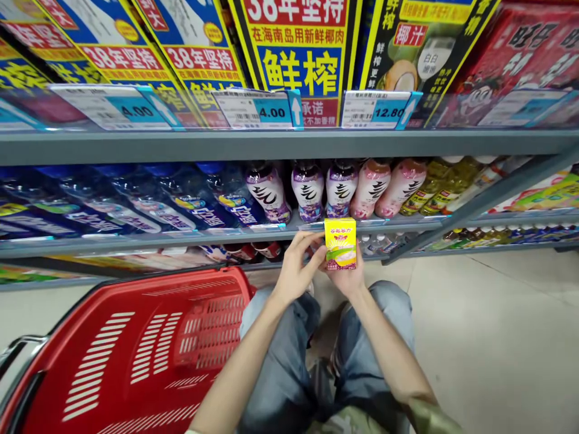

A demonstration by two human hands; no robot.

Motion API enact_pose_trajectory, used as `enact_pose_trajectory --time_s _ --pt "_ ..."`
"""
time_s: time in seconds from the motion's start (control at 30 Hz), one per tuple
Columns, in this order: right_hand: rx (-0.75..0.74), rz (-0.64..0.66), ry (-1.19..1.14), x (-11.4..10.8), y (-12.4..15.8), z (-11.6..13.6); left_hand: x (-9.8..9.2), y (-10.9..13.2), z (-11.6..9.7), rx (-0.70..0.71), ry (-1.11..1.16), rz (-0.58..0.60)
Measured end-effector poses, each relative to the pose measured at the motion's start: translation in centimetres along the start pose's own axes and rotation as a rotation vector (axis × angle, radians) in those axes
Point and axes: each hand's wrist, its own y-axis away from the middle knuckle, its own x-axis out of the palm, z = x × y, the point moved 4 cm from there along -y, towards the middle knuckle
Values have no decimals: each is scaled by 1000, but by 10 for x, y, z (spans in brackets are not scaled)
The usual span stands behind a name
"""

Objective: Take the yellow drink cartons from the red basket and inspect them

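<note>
In front of the lower shelves, above the person's knees, both hands meet on a small yellow drink carton [340,243]. Left hand [296,269]: fingers curled onto the carton's left edge and upper corner. Right hand [346,278]: cupped under and behind the base, mostly hidden by the pack, so its exact finger placement cannot be told. Carton held upright, printed face toward the camera. Judged light, with stiff paperboard walls that would dent under a hard pinch; the surface looks glossy, possibly a little slick. Best hold appears to be across the two narrow sides, near the corners where the board is stiffest. To the left, a red shopping basket [136,355] sits on the floor. Just behind the carton, purple and pink bottles [339,190] stand on the grey shelf [271,144].
</note>
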Motion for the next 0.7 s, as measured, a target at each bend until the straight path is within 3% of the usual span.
enact_pose_trajectory --time_s 0.13,0.2,0.4,0.53,0.6,0.7 --pt "-41 -43 73 -2 0 -1 6 5 8 -97 219 14" --pt "-181 -70 232 -3 1 5 11 7 14 -198 406 29" --pt "-951 -195 962 3 24 22 18 8 22 -594 970 12" --pt "-1389 -157 1215 6 38 12 14 8 20 -706 1130 -26" --pt "-1449 -156 1253 3 39 6 12 9 20 -721 1146 -37" --pt "-1394 -169 1237 0 36 4 12 10 20 -709 1133 -48"
